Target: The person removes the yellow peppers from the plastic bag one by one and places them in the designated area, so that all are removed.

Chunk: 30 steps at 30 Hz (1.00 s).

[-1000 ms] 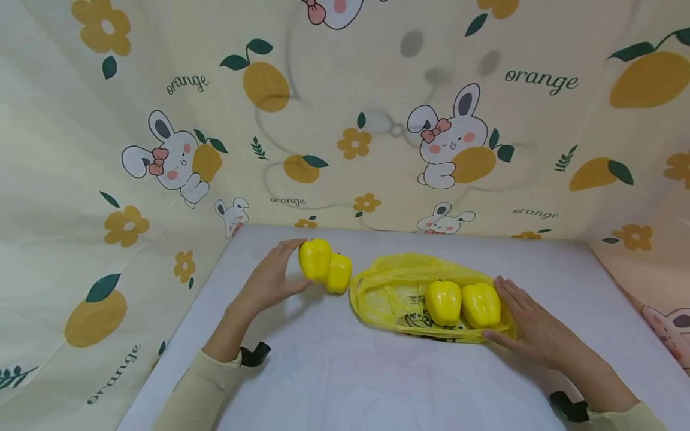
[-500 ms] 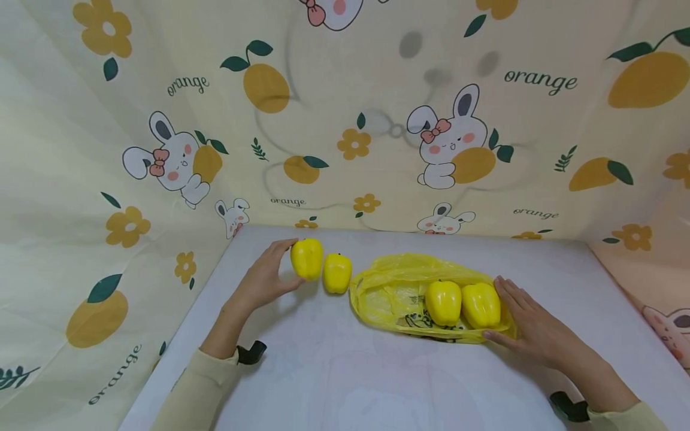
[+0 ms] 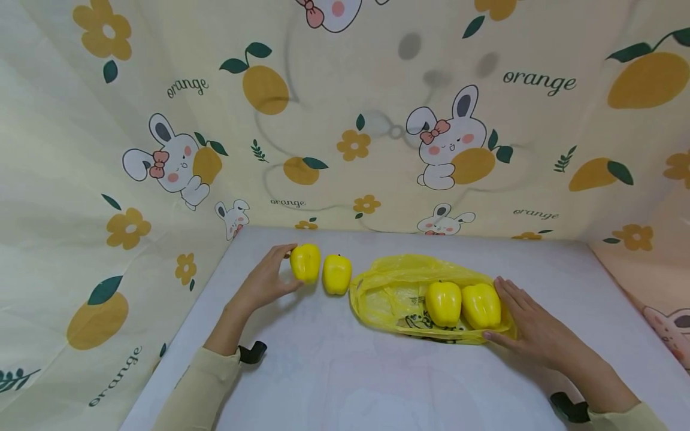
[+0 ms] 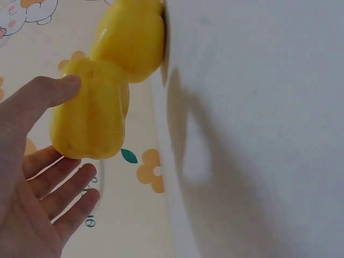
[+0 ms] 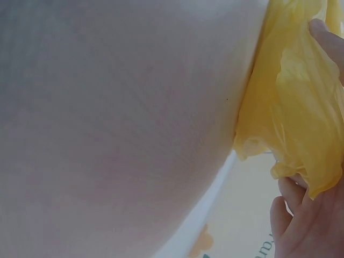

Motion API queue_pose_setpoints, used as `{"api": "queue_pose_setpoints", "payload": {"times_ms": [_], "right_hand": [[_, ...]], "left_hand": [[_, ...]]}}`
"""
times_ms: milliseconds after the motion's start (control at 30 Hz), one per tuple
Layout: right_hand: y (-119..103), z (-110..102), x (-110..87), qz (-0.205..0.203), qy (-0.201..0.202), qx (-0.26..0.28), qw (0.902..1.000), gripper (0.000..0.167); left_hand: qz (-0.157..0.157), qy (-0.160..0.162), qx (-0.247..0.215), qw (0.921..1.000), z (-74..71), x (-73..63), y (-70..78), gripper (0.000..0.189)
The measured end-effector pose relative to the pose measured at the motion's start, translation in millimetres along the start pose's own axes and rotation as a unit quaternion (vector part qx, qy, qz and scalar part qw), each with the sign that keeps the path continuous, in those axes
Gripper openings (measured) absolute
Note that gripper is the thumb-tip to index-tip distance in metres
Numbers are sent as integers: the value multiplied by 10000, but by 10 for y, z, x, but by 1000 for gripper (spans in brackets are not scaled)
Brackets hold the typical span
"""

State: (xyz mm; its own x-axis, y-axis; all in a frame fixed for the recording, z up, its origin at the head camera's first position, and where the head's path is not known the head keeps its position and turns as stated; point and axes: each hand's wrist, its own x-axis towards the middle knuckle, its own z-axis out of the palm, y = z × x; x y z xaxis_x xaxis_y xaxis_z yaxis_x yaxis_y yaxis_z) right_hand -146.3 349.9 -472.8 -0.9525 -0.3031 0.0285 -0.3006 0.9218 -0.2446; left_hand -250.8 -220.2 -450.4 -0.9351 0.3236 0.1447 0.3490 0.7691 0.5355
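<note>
My left hand point(image 3: 265, 280) pinches a glossy yellow bell pepper point(image 3: 305, 263) between thumb and fingertips. In the left wrist view this bell pepper point(image 4: 90, 115) appears a little off the white surface. A second yellow bell pepper point(image 3: 336, 275) stands just right of it, with a narrow gap between in the head view. A yellow plastic bag point(image 3: 377, 299) lies with its mouth spread, and two more peppers point(image 3: 444, 304) sit side by side within its right part. My right hand point(image 3: 539, 326) holds the bag's right end, thumb on the near rim and fingers along the far rim.
The white tabletop point(image 3: 372, 389) stretches toward me in front of the bag. Behind it hangs a cream cloth backdrop point(image 3: 334, 126) printed with rabbits and oranges, and more cloth closes off both sides.
My left hand has carried its bell pepper slightly left, away from the standing one, then lowered it a little. The right hand and the bag stay where they were.
</note>
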Motion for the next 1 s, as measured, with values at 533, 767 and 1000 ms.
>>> {"api": "queue_pose_setpoints", "payload": {"times_ms": [533,767,1000], "right_hand": [[5,17,3,55,-51,-27,10000,124],[5,21,14,105,-113,-35,9999,125],[-1,7,6,78,-101,-31,9999,124]], "left_hand": [[116,-156,36,9998,108,37,-94,91],[60,-266,-49,9996,143,58,-125,90],[21,-429,-169,9989,146,70,-130,91]]}}
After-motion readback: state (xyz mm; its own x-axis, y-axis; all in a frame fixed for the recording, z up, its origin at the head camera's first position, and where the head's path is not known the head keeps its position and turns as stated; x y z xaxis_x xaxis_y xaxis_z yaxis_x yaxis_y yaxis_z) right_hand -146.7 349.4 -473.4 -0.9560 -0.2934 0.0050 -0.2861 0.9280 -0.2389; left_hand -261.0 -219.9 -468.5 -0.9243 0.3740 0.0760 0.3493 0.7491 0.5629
